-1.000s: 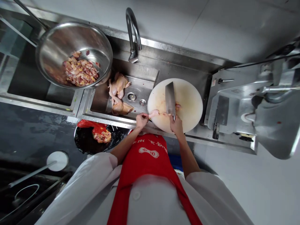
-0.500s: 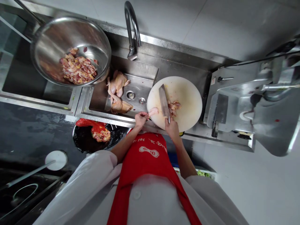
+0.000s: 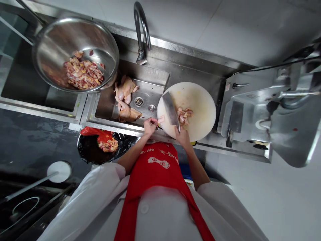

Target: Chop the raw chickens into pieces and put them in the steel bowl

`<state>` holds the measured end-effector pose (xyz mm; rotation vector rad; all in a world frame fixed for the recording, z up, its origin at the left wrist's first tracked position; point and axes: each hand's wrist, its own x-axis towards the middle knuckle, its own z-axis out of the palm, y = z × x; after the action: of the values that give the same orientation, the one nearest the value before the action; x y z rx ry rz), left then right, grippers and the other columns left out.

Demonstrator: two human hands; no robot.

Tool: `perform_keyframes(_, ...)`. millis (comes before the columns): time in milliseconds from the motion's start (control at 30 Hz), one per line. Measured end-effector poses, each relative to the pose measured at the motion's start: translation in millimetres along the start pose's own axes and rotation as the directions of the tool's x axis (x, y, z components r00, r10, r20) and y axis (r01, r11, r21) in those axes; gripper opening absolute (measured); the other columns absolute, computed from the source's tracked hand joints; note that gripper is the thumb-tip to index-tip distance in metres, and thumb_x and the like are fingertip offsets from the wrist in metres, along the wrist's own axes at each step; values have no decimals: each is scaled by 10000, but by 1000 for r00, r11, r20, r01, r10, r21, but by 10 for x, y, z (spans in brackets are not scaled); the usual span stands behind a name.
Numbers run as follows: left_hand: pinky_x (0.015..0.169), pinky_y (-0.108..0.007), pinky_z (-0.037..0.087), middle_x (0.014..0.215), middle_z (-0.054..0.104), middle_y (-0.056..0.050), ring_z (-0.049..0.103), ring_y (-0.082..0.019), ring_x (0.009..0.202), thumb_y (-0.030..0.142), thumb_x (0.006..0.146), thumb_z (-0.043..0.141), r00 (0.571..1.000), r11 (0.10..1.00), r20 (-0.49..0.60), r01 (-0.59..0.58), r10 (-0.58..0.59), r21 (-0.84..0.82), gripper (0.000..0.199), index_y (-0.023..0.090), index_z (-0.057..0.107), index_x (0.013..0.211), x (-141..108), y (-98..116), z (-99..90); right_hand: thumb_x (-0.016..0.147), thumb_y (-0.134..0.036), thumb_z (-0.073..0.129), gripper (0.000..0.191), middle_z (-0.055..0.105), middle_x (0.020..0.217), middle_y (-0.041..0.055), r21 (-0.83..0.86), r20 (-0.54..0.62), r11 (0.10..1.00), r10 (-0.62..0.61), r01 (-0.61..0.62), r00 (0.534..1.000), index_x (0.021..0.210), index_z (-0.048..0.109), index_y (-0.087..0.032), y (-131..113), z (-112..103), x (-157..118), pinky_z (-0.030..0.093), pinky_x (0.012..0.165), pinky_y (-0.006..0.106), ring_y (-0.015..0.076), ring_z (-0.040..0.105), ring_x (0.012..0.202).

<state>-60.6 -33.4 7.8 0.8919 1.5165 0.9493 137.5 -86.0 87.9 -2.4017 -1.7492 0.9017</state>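
Observation:
My right hand is closed round the handle of a cleaver, whose broad blade lies over the left part of a round white cutting board. Just right of the blade is a small pile of chopped meat. At the board's left edge, my left hand pinches a short pale piece of meat. Whole plucked birds lie in the sink left of the board.
A large steel bowl with chopped meat stands at the upper left. A faucet rises behind the sink. On the right is a metal machine. Below the counter's front edge stands a black-lined bin.
The cleaver blade has shifted left and tilted more. The piece in my left hand shows shorter, and the chopped pile reaches a little farther left.

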Motion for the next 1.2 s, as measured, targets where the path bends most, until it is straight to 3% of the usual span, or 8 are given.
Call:
perform_keyframes(233, 584, -269, 503, 719, 653, -42, 597, -140, 598, 287, 775, 723, 965, 959, 145, -241, 220, 151, 141, 147, 718, 779, 112, 174, 341, 1010, -493, 351, 474, 715, 879, 169, -23, -143, 996, 88, -92, 986, 1099, 614, -109, 179, -413, -61, 403, 689, 304, 256, 647, 771)
perform_keyframes(433, 741, -308, 505, 886, 603, -70, 579, -158, 749, 327, 935, 573, 878, 866, -208, -337, 430, 369, 213, 170, 717, 930, 18, 298, 122, 1034, -498, 275, 516, 699, 929, 173, 72, -413, 997, 42, -14, 910, 1196, 558, -98, -343, -508, -263, 427, 691, 307, 267, 667, 829)
perform_keyframes(500, 832, -333, 496, 942, 613, -75, 593, -183, 870, 329, 961, 535, 849, 791, -92, -438, 520, 427, 225, 189, 711, 943, -50, 274, 107, 1039, -453, 285, 485, 699, 940, 185, 38, -293, 999, 33, -23, 956, 1189, 568, -89, -426, -350, -256, 440, 713, 314, 269, 674, 848)
perform_keyframes(600, 914, -379, 459, 1063, 646, -80, 573, -222, 1030, 329, 960, 549, 772, 614, 309, -631, 556, 474, 213, 224, 719, 1034, -107, 199, 225, 1038, -380, 309, 422, 705, 914, 183, -79, -18, 995, 57, -58, 998, 1140, 594, -87, -461, -81, -173, 444, 735, 313, 258, 678, 833)
perform_keyframes(700, 903, -404, 424, 1074, 667, -97, 552, -242, 1035, 310, 974, 519, 756, 534, 431, -654, 493, 536, 242, 222, 725, 1067, -89, 136, 366, 1041, -365, 313, 393, 709, 972, 171, -116, 31, 992, 48, -44, 998, 1144, 592, -108, -406, 22, -83, 434, 765, 298, 246, 676, 892)
perform_keyframes(933, 994, -447, 364, 1036, 651, -113, 525, -279, 1071, 314, 967, 510, 840, 645, 264, -535, 474, 545, 243, 218, 733, 974, 142, 172, 403, 1009, -432, 391, 359, 713, 900, 133, -25, 83, 999, 38, -36, 996, 1047, 607, -147, 189, -98, -308, 402, 704, 280, 234, 671, 835)
perform_keyframes(1067, 1069, -473, 347, 1069, 639, -128, 519, -291, 1127, 330, 959, 501, 826, 682, 293, -563, 481, 466, 248, 205, 712, 999, 424, 325, 540, 962, -478, 439, 346, 681, 789, 94, 161, -13, 976, 147, -143, 989, 909, 596, -175, 662, -172, -616, 397, 641, 274, 208, 637, 742)
perform_keyframes(1200, 1143, -445, 331, 1283, 584, -154, 468, -268, 1292, 418, 974, 465, 739, 663, 423, -666, 524, 342, 390, 165, 629, 1221, 690, 583, 1062, 879, -624, 497, 412, 532, 546, -22, 647, 2, 697, 403, -309, 915, 786, 490, -222, 1227, -243, -824, 365, 467, 253, 144, 503, 476)
